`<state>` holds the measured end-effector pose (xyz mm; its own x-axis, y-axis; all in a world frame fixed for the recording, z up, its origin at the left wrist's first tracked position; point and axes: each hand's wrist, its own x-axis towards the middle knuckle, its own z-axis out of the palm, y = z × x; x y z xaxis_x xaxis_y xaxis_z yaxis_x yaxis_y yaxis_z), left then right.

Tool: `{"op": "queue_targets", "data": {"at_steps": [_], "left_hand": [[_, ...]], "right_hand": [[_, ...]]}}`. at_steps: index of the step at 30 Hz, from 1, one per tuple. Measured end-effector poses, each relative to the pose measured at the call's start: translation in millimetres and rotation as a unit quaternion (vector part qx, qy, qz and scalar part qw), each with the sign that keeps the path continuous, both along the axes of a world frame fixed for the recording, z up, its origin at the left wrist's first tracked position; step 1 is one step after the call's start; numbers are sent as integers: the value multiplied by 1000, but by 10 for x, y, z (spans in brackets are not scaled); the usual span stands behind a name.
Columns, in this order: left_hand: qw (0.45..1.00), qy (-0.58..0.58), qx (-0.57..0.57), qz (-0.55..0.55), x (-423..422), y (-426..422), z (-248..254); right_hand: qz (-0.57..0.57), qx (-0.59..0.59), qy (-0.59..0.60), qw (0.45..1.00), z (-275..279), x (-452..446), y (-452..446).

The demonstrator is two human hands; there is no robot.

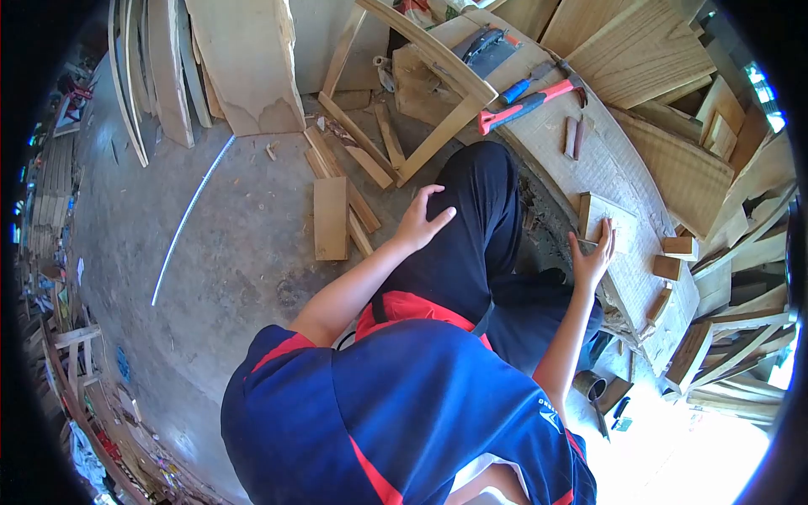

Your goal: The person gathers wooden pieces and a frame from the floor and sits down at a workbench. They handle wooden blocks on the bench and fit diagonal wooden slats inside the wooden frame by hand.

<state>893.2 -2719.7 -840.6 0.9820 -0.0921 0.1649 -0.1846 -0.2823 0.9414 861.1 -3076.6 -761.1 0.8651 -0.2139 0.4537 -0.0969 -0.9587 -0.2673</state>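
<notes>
While the small wooden board (621,215) lies at the workbench's (610,160) near edge, between the claw hammer (530,104) toward the far end and small wood blocks (667,268) toward the near corner, a cylindrical tin (588,385) stands below that corner, its contents too dark to tell. The right hand (595,251) touches the board with fingers spread, not closed around it; the left hand (421,220), loosely open, rests palm-down by the raised knee (481,172).
</notes>
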Motion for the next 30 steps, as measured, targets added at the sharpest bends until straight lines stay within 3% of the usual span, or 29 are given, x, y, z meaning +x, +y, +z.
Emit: {"op": "queue_targets", "data": {"at_steps": [3,4,5,7,9,11,15,18,20,24,26,30], "left_hand": [[980,175,-87,42,143,101,-317],[980,155,-55,109,200,184,-618],[972,100,113,182,234,320,-933],[908,179,290,243,256,647,-1138],[807,360,327,335,281,852,-1029],[742,417,390,351,235,1175,-1337],[733,431,402,340,122,1299,-1257],[748,467,324,344,370,1212,-1131],[913,229,232,246,557,1085,-1193],[964,-6,220,147,1117,542,-714],[970,-47,217,96,1350,298,-368],[953,-115,270,81,1758,13,-312]], "right_hand": [[1,17,-9,1000,54,-25,61],[-4,19,-6,1000,53,-34,64],[6,16,-6,1000,62,-37,50],[11,11,6,1000,147,-35,58],[12,20,7,1000,170,-40,40],[19,31,13,999,209,-43,60],[7,49,17,999,211,-40,80],[1,58,10,998,202,-29,88],[-2,64,6,998,204,-21,98],[-8,78,-9,997,180,-16,113],[-11,82,-13,997,168,-14,110],[-8,87,-21,996,157,-20,98]]}}
